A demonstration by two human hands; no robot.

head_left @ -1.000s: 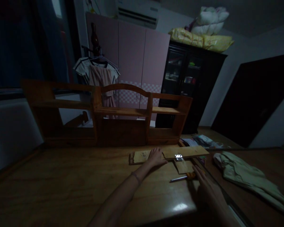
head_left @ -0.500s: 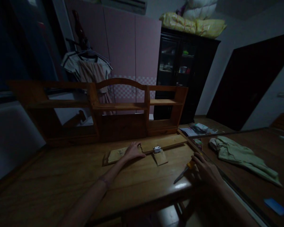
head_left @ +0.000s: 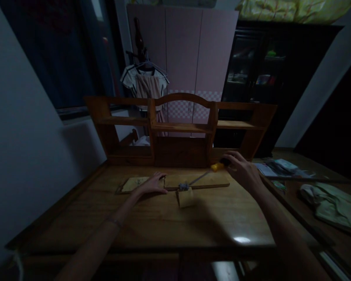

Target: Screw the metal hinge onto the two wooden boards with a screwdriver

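My right hand (head_left: 241, 170) is closed round the black and yellow handle of a screwdriver (head_left: 217, 167). Its shaft slants down to the left, the tip at or very near a small metal hinge (head_left: 183, 187). The hinge joins a long wooden board (head_left: 207, 182) and a small wooden piece (head_left: 185, 198) lying on the desk. My left hand (head_left: 153, 184) rests on the long board left of the hinge, thumb and fingers spread across its width, pressing or gripping it. Left of that hand the board's end (head_left: 133, 184) has a rough, pale surface.
A wooden shelf unit (head_left: 183, 127) stands along the desk's (head_left: 140, 230) back edge. Clothes on hangers (head_left: 148, 84) hang behind it, before a pink wardrobe (head_left: 181, 50). Green cloth (head_left: 336, 207) lies on a surface at the right.
My right hand has lifted the screwdriver from beside the desk's right edge and brought its tip to the hinge. My left hand stays on the board. The camera has turned left.
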